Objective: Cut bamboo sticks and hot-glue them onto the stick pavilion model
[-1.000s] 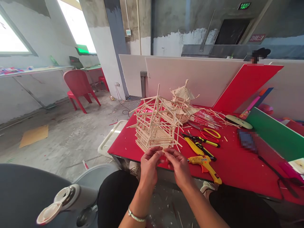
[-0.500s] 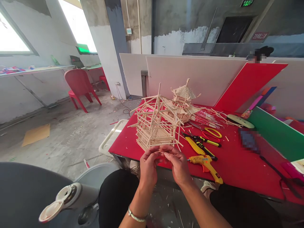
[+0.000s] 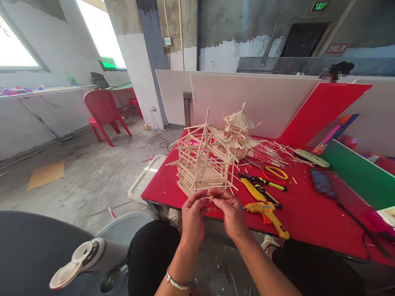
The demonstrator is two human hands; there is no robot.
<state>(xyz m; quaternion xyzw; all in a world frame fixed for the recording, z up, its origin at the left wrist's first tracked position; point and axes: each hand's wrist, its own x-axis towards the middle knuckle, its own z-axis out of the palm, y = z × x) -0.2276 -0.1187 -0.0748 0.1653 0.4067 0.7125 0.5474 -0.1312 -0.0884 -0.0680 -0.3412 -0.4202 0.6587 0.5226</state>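
My left hand [image 3: 194, 216] and my right hand [image 3: 230, 213] meet at the near edge of the red table [image 3: 166, 185]. Both are closed, fingertips pinched together around something small and pale that I cannot make out. Just beyond them stands a pavilion model of thin wooden sticks [image 3: 202, 164], with an open stick-frame roof. Behind it to the right is a second stick model [image 3: 239, 123] with a filled-in pointed roof. A yellow hot glue gun [image 3: 267, 213] lies right of my right hand, touching neither hand.
Right of the models lie a yellow utility knife [image 3: 253, 189], black-and-yellow pliers [image 3: 271, 183], yellow-handled scissors [image 3: 277, 172] and loose sticks [image 3: 268, 154]. White boards [image 3: 247, 102] stand behind the table. An open-lidded bottle [image 3: 101, 255] is at lower left; a person's head shows behind the boards.
Almost nothing differs. Both hands keep the same pinch in the same place, and the view has shifted very slightly.
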